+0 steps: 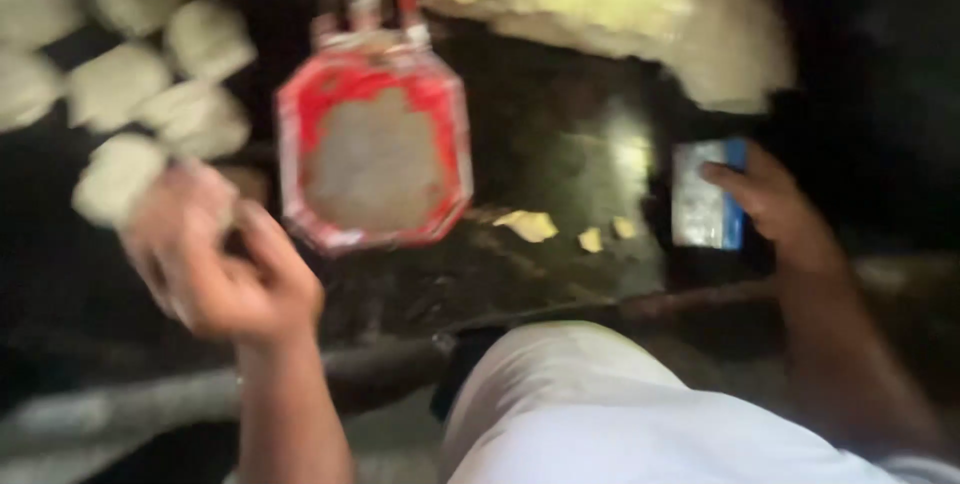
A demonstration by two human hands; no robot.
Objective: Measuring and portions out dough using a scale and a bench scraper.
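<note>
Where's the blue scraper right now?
In the head view it is right of centre: the blue scraper lies on the dark worktop under the right hand, right of the red octagonal press.

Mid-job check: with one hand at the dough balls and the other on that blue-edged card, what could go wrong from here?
The left hand closes on something pale beside the dough balls; a nudge might roll neighbours together. The right hand holds the flat blue-edged card by its edge, so it may slip. Dough scraps on the dark worktop could stick to later pieces.
</note>
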